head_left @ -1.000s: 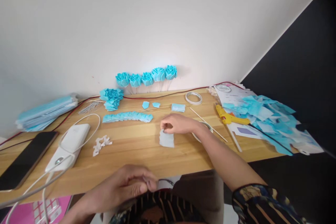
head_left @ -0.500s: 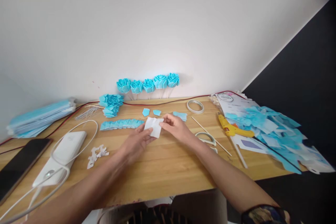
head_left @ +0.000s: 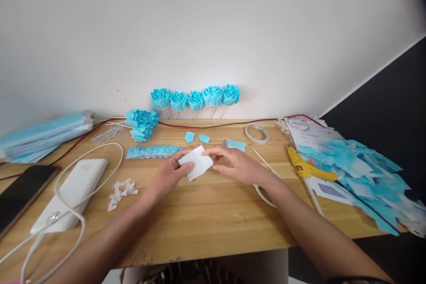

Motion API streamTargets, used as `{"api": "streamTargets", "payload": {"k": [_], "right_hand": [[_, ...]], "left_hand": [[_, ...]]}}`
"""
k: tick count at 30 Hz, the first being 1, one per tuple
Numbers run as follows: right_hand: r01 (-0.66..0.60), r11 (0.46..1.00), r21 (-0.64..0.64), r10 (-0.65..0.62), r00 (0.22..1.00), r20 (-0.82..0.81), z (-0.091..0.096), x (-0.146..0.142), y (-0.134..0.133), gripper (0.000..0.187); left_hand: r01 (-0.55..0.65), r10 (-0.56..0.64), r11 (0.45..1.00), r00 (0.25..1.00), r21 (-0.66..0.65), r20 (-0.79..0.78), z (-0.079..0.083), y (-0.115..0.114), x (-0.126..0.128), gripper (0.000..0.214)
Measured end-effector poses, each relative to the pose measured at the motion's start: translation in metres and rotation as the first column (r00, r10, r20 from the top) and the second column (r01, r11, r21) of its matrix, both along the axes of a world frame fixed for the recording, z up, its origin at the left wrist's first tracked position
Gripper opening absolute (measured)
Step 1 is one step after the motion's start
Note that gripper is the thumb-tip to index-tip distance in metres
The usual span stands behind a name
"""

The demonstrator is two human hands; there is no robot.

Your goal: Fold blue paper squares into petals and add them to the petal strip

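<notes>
My left hand (head_left: 171, 169) pinches a small white square of thin sheet (head_left: 196, 163), thumb on top and fingers beneath. The sheet is tilted above the table, with a crease near its top corner. At its right edge is my right hand (head_left: 234, 163), fingertips touching the sheet and thumb held apart by the right corner. Beyond the hands lie two small blue cut pieces (head_left: 189, 137) and a blue rectangular piece (head_left: 235, 144). A row of overlapping blue petals (head_left: 153, 151) lies behind the left hand, partly hidden by it.
Several blue flowers on sticks (head_left: 195, 100) lean against the wall. Two more flowers (head_left: 141, 120) lie at left, near stacked masks (head_left: 46, 135), a power bank (head_left: 75, 193) and a phone (head_left: 23, 197). Rightward are a tape roll (head_left: 257, 133), a yellow glue gun (head_left: 309, 168) and blue scraps (head_left: 362, 173).
The white sheet has turned in my left hand, so a corner now points up. My right hand has loosened from a pinch on its edge, thumb and fingers spreading apart. The view has shifted slightly.
</notes>
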State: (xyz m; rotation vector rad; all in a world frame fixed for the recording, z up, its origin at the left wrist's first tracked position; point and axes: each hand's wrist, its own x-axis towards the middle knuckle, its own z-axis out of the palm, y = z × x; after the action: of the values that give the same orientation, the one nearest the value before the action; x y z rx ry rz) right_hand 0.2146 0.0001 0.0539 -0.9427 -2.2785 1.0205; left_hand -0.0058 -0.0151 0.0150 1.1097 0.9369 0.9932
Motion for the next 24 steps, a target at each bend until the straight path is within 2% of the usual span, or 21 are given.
{"api": "streamTargets", "payload": {"k": [4,6,13,18,24], "right_hand": [[0.052,0.998,-0.02,-0.051,0.998,0.034,-0.003,-0.007,0.004,0.014],[0.109,0.993,-0.048,-0.11,0.994,-0.007,-0.007,-0.01,0.004,0.008],[0.222,0.971,-0.09,-0.233,0.962,-0.143,-0.02,-0.019,-0.004,0.011],[0.234,0.955,-0.184,-0.271,0.939,-0.21,-0.027,-0.02,-0.007,0.012],[0.252,0.931,-0.265,-0.325,0.902,-0.284,-0.036,-0.021,-0.007,0.011]], "left_hand": [[0.014,-0.013,0.999,0.999,0.033,-0.051,-0.004,-0.002,-0.003,0.04],[0.011,-0.006,0.999,0.995,0.052,-0.104,-0.003,-0.003,-0.003,0.04],[0.002,0.008,0.998,0.984,0.059,-0.18,-0.006,-0.005,0.0,0.045],[0.005,0.011,0.997,0.978,0.08,-0.207,-0.007,-0.006,0.001,0.044],[0.015,0.002,0.997,0.975,0.075,-0.222,-0.001,-0.009,0.003,0.045]]}}
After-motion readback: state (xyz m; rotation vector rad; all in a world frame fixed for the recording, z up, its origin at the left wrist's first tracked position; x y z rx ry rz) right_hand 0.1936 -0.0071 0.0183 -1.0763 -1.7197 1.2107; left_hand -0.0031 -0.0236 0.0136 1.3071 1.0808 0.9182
